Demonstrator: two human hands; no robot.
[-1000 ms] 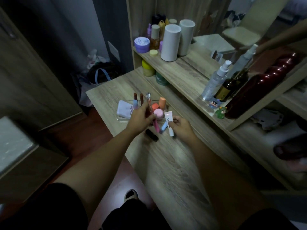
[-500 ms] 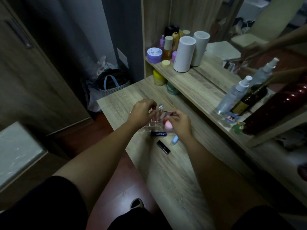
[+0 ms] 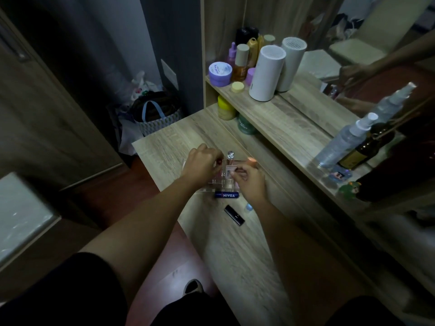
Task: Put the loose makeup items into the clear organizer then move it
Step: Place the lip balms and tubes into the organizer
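The clear organizer (image 3: 207,187) stands on the wooden desk (image 3: 235,250), mostly covered by my hands. A silver-capped item (image 3: 230,154) stands upright in it. My left hand (image 3: 202,166) hovers over its left part, fingertips pinched on a slim stick with a red tip (image 3: 219,162). My right hand (image 3: 250,183) is at its right side, holding a white tube (image 3: 229,172) over the compartments. A blue Nivea stick (image 3: 227,195) lies against the organizer's front. A black lipstick (image 3: 234,215) and a small light-blue item (image 3: 248,207) lie loose nearer to me.
A raised shelf (image 3: 282,118) to the right carries jars, two white cylinders (image 3: 267,72), spray bottles (image 3: 346,140) and a dark bottle, with a mirror behind. A yellow jar (image 3: 225,107) and a green jar (image 3: 246,124) sit under it. A bag (image 3: 155,114) lies on the floor beyond the desk.
Both hands have closed in over the organizer. My right hand carried the white tube from the desk up to the compartments. The Nivea stick came into sight in front.
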